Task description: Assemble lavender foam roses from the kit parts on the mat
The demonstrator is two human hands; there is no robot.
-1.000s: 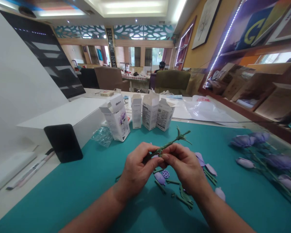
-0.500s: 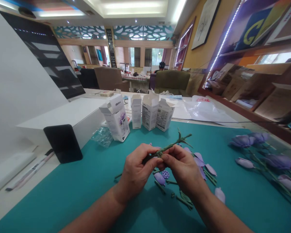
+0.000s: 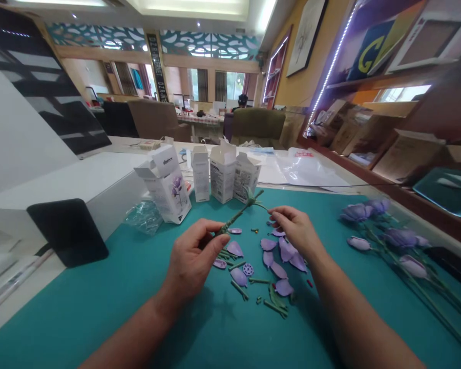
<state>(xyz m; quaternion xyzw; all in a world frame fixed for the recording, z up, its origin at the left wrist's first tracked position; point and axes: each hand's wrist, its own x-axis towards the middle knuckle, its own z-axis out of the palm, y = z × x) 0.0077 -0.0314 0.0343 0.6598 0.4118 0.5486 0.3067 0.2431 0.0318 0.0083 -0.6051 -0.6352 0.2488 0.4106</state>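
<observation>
Between thumb and fingers, my left hand [image 3: 197, 256] grips the lower end of a green stem [image 3: 238, 214], which points up and to the right. My right hand [image 3: 294, 228] pinches the tip of a thin green leaf [image 3: 260, 206] that joins the stem near its top. Below the hands, purple petals [image 3: 278, 270], a purple wheel-shaped piece [image 3: 248, 269] and short green stem pieces [image 3: 275, 308] lie loose on the teal mat [image 3: 146, 318].
Open white boxes [image 3: 172, 192] stand behind the mat, beside crumpled clear plastic [image 3: 143, 217]. A black tablet-like object [image 3: 67, 230] leans at the left. Purple flowers on long stems [image 3: 401, 238] lie at the right, near a shelf [image 3: 369, 164].
My right hand has let go of the stem's lower part and moved to its leaf, apart from my left hand. The view has shifted right, showing more loose pieces.
</observation>
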